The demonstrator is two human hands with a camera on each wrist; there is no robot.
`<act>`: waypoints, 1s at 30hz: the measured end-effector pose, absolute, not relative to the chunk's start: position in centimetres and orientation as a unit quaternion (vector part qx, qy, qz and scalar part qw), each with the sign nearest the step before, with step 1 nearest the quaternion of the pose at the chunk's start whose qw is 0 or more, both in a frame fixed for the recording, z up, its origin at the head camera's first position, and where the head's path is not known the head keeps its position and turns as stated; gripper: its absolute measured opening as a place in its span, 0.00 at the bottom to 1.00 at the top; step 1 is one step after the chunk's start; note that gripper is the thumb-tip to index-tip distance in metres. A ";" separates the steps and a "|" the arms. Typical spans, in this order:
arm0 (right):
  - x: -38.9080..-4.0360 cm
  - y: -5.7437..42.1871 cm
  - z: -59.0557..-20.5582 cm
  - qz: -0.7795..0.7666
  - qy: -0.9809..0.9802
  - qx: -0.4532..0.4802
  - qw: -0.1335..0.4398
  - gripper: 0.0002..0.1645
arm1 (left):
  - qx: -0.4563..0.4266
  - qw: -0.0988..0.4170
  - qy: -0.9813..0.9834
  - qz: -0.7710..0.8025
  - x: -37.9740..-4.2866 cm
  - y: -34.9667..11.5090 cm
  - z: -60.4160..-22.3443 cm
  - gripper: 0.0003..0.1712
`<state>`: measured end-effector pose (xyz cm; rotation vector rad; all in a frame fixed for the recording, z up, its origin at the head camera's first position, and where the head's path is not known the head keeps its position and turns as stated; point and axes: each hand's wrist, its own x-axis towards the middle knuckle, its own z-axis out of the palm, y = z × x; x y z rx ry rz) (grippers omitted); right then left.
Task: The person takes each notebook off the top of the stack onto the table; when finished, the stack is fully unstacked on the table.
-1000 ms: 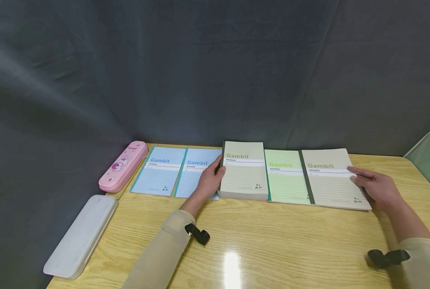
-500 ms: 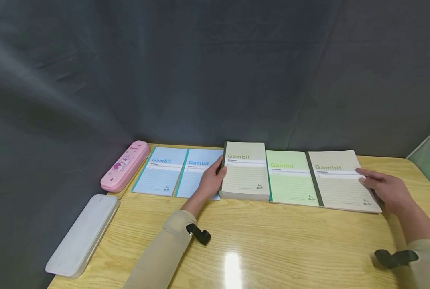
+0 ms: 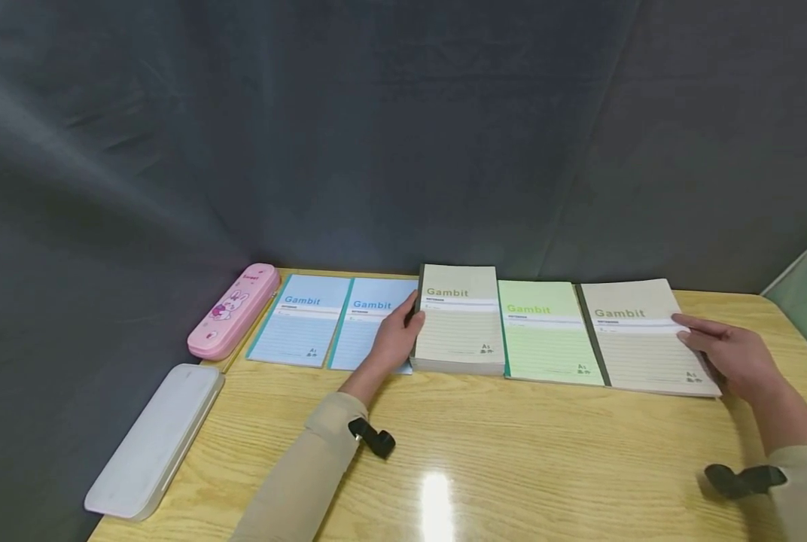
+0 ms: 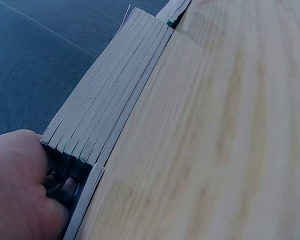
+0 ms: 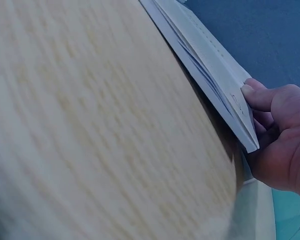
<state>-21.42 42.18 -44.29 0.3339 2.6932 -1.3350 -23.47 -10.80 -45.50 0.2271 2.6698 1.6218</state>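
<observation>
My left hand grips the spine side of a thick stack of grey-beige "Gambit" notebooks. In the left wrist view, its thumb lies by the top corner and bent fingers rest against the spines of the stack. My right hand pinches the right edge of a single grey-beige notebook, thumb on the cover. That edge of the notebook is slightly raised off the wood in the right wrist view; the fingers underneath are partly hidden. Between stack and single notebook lies a green notebook.
Two blue notebooks, one at the far left and one partly behind my left hand, lie flat on the wooden table. A pink pencil case and a white case stand along the left edge. Dark cloth hangs behind.
My right hand has drawn the single grey-beige notebook to the right, uncovering more of the green notebook; it has barely moved in the last half second. My left hand stays at the stack.
</observation>
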 end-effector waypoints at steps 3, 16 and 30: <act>-21.3 41.8 -44.3 -0.438 0.890 0.117 0.054 0.44 | 0.073 0.005 0.850 0.521 -23.5 -10.9 -45.6 0.33; -20.8 39.7 -43.7 -0.329 0.941 0.078 0.002 0.34 | 0.067 0.009 0.851 0.521 -23.5 -10.7 -45.5 0.33; -20.5 39.0 -43.4 -0.303 0.949 0.077 -0.024 0.30 | 0.071 0.006 0.850 0.522 -23.6 -10.8 -45.7 0.34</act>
